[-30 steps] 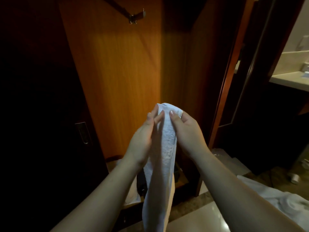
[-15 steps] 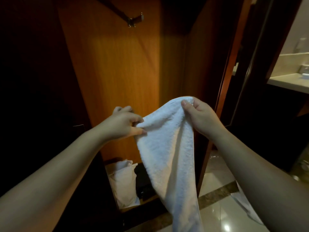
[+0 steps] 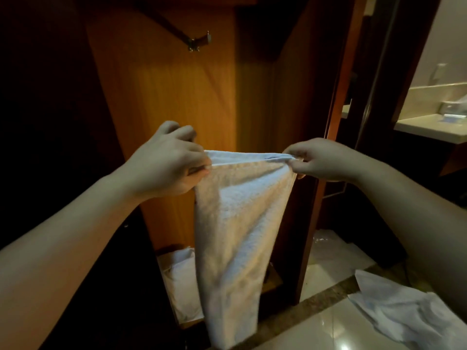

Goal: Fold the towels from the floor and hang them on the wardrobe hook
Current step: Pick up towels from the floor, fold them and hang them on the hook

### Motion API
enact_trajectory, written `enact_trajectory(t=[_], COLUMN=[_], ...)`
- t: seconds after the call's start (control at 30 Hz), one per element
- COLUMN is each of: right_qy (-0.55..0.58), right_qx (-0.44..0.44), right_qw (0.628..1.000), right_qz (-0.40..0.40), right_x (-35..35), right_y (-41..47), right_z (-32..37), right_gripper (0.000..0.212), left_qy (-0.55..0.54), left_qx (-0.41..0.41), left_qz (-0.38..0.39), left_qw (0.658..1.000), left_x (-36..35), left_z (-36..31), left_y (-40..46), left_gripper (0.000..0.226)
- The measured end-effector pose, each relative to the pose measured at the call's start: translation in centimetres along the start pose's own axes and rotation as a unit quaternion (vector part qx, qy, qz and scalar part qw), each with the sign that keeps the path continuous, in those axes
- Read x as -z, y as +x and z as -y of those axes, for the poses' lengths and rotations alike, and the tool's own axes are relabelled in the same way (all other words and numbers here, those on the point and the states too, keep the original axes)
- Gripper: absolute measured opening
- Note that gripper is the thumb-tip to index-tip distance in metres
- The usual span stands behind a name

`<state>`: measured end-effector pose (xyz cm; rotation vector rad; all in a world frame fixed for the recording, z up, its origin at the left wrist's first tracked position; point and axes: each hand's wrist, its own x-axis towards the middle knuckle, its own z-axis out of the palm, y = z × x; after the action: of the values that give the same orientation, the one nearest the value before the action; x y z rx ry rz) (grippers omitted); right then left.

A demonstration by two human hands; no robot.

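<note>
- Left hand (image 3: 168, 161) and right hand (image 3: 319, 159) pinch a white towel (image 3: 235, 223) taut before the open wardrobe (image 3: 177, 102).
- Hook (image 3: 198, 42) above — bare.
- Glossy tile floor (image 3: 328, 327) holds another towel (image 3: 404, 314), possibly crumpled.

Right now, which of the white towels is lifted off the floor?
The towel stretched between the left hand and right hand; the towel on the floor lies crumpled at lower right.

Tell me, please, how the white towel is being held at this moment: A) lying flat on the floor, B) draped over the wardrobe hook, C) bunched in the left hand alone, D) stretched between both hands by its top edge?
D: the left hand and right hand each pinch a top corner of the towel, which hangs below the bare hook.
</note>
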<state>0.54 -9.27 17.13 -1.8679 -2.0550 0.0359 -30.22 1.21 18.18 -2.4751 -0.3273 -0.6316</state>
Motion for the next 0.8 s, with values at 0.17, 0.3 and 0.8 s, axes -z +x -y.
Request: enact_trajectory(t=[0.17,0.3,0.8], right_qy=[0.031,0.019,-0.013], right_qx=[-0.015,-0.020,-0.029], right_qw=[0.999,0.999,0.991], right_qz=[0.001,-0.022,-0.133], right_x=[-0.4,-1.0,-2.1], right_y=[0.4,1.0,1.9], right_z=[0.3,1.6,2.7], right_gripper=[0.013,0.013,0.016], left_qy=[-0.078,-0.027,-0.395], left_qx=[0.143,0.213,0.388], left_qz=[0.003,0.078,0.062], left_qw=[0.987,0.974,0.831], left_x=[0.6,-0.3,-3.2], left_z=[-0.3,-0.2,0.0], left_y=[0.9,1.3,-0.3], left_gripper=[0.029,0.047,0.023])
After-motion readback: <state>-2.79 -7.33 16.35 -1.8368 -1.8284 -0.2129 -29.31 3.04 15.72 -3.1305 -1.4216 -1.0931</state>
